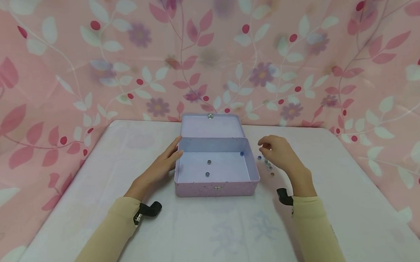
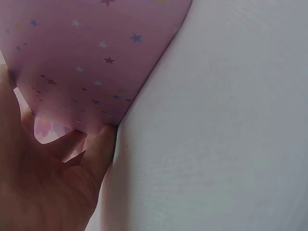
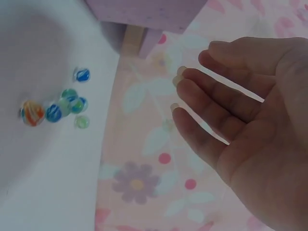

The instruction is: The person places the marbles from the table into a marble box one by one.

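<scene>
A lilac tin box (image 1: 216, 188), printed with small stars, stands with its lid (image 1: 211, 127) folded back. My left hand (image 1: 162, 164) holds its left wall, the thumb at the rim; in the left wrist view, a finger (image 2: 102, 147) touches the outer wall low down by the table. Inside the box lie a marble (image 1: 209, 162), a second near the front and a blue one (image 1: 242, 153) at the right. My right hand (image 1: 279, 152) hovers right of the box, fingers loosely bent and holding nothing. Below it are several glass marbles, one orange-striped (image 3: 32, 113), one blue (image 3: 83, 74).
A white cloth covers the table (image 1: 149, 237). Behind it hangs a pink floral curtain (image 1: 213, 60), close to the back of the lid. Black wrist cameras sit on both sleeves, such as the one on the left (image 1: 151, 209).
</scene>
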A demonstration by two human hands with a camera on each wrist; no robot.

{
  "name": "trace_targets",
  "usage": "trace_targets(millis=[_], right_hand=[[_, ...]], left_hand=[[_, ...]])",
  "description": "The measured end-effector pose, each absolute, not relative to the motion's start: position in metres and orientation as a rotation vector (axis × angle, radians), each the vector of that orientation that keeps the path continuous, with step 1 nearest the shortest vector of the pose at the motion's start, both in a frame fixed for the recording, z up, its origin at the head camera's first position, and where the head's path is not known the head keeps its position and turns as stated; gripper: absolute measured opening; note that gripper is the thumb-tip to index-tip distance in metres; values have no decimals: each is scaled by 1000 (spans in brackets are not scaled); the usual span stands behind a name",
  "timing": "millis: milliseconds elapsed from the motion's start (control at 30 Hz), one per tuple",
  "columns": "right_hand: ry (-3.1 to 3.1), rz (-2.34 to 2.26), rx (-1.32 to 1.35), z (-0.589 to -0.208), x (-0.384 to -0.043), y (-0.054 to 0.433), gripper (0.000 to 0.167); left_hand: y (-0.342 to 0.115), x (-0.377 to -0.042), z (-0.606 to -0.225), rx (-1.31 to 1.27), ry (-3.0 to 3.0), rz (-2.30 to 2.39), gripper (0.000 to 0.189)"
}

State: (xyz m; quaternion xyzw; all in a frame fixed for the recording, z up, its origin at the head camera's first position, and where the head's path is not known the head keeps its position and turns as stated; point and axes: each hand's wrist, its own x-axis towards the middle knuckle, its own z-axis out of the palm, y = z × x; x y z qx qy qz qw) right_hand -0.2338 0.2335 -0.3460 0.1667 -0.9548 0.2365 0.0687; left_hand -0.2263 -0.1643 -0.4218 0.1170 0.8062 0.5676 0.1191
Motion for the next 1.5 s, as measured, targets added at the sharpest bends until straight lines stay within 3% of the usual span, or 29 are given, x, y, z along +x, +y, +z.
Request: trace_targets(millis=[267, 533, 1133, 1500], right_hand=[[-2954, 672, 428, -354, -241, 252, 25], [-3031, 674, 357, -361, -245, 271, 25], [-3350, 624, 143, -377, -242, 274, 14], [-3257, 574, 307, -385, -248, 272, 6]], left_hand=[[-164, -225, -422, 342, 2351, 1680, 61], [-161, -212, -395, 327, 2326, 1661, 63], [-161, -213, -397, 318, 2342, 1633, 64], [-161, -213, -397, 318, 2347, 1636, 67]])
